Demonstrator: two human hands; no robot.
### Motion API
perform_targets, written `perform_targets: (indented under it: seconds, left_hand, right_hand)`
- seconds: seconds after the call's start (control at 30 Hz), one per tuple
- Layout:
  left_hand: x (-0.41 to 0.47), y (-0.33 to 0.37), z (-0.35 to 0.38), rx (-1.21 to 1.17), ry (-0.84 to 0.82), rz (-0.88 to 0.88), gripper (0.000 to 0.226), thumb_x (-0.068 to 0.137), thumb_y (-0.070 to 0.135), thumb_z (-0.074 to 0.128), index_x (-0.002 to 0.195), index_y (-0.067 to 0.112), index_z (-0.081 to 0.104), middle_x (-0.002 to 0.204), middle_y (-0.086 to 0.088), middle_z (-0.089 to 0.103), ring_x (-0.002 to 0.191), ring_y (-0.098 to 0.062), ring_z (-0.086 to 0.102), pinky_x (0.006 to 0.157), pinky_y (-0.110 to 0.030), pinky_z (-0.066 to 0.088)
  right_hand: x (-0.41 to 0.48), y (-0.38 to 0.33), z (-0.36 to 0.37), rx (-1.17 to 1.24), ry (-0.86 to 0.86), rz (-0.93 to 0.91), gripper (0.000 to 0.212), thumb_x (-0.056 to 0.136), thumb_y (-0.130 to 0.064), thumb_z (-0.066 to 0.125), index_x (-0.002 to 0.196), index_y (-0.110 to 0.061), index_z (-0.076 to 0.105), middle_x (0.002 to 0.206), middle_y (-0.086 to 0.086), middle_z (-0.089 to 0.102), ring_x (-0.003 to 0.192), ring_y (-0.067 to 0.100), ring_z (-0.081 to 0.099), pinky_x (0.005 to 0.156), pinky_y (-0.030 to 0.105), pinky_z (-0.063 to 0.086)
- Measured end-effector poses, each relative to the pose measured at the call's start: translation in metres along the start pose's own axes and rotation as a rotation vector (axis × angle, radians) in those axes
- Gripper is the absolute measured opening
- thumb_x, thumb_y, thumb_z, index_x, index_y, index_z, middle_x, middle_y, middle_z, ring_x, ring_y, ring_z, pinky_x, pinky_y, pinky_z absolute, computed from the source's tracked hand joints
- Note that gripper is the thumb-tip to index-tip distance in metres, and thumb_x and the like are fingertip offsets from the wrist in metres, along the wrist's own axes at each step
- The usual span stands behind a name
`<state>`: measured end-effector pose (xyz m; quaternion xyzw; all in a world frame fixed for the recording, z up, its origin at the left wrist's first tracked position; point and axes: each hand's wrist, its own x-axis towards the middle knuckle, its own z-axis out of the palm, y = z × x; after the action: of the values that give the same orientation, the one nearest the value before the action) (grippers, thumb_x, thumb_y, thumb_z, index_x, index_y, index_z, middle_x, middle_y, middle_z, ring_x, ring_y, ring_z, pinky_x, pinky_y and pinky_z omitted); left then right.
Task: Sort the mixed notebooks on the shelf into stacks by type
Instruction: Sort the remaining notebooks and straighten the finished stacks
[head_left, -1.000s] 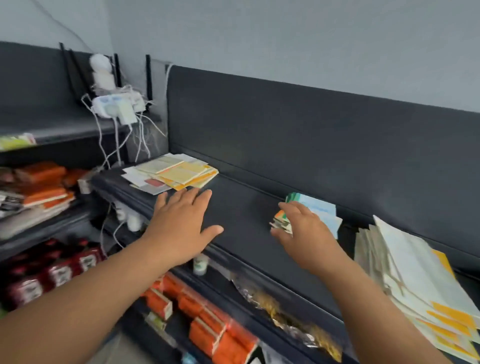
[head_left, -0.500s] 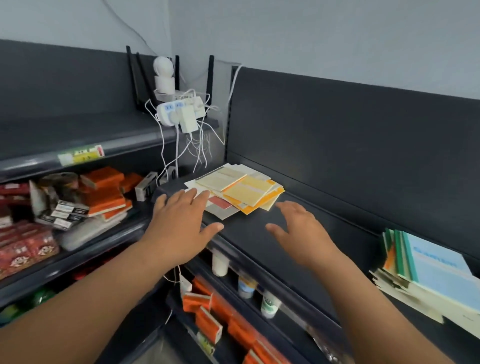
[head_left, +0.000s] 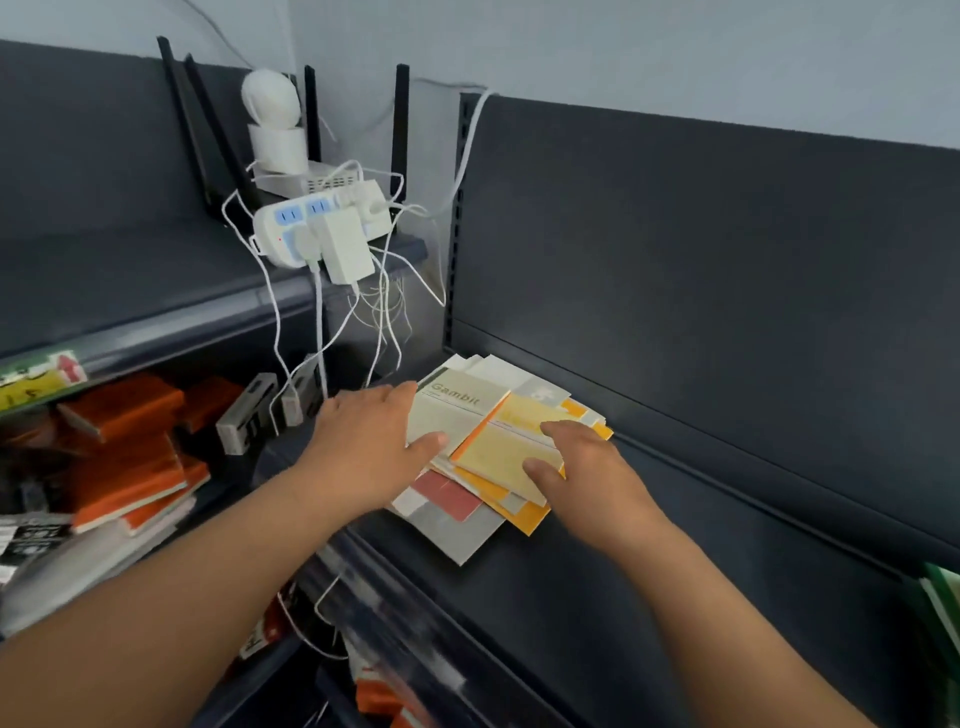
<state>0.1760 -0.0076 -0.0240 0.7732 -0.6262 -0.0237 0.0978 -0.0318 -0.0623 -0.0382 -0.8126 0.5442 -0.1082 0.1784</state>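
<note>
Yellow notebook (head_left: 511, 452) tops pile (head_left: 452, 525), long axis toward shelf (head_left: 571, 597) back.

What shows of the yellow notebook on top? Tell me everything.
The yellow notebook is thin, with a pale yellow paper-like cover, an orange spine edge and a blurred title above a ruled line. It lies flat and askew atop the pile, overlapping the Gambit notebook. The right hand rests its thumb and fingers on its near right part.
</note>
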Motion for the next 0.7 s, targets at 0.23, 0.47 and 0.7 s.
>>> perform_targets:
  seconds: [0.23,0.47,0.7]
  left_hand:
    - [0.08,-0.013,0.019,-0.072,-0.194,0.076,0.075,0.081,0.074,0.04,0.141,0.031,0.034,0.13,0.006,0.058,0.117,-0.022,0.056,0.088,-0.036,0.043]
    - [0.127,-0.02,0.037,-0.068,-0.314,0.137,0.11,0.045,0.091,0.048,0.138,0.034,0.033,0.125,0.003,0.057,0.117,-0.026,0.053,0.093,-0.042,0.046]
    - [0.136,-0.023,0.034,-0.259,-0.365,0.175,0.106,0.054,0.07,0.076,0.14,0.028,0.031,0.123,0.0,0.051,0.119,-0.026,0.047,0.094,-0.04,0.047]
  right_hand:
    - [0.026,-0.004,0.01,-0.004,0.072,0.253,0.059,0.1,-0.046,0.044,0.152,-0.022,0.03,0.159,-0.003,0.029,0.145,0.021,0.027,0.115,0.036,0.027]
    - [0.039,-0.034,0.028,-0.011,0.156,0.522,0.065,0.094,-0.058,0.047,0.146,-0.02,0.036,0.143,0.002,0.045,0.133,0.026,0.036,0.105,0.039,0.037]
    - [0.044,-0.044,0.033,0.311,0.287,0.729,0.076,0.082,-0.036,0.074,0.145,-0.023,0.032,0.116,-0.003,0.059,0.106,0.02,0.058,0.081,0.031,0.049]
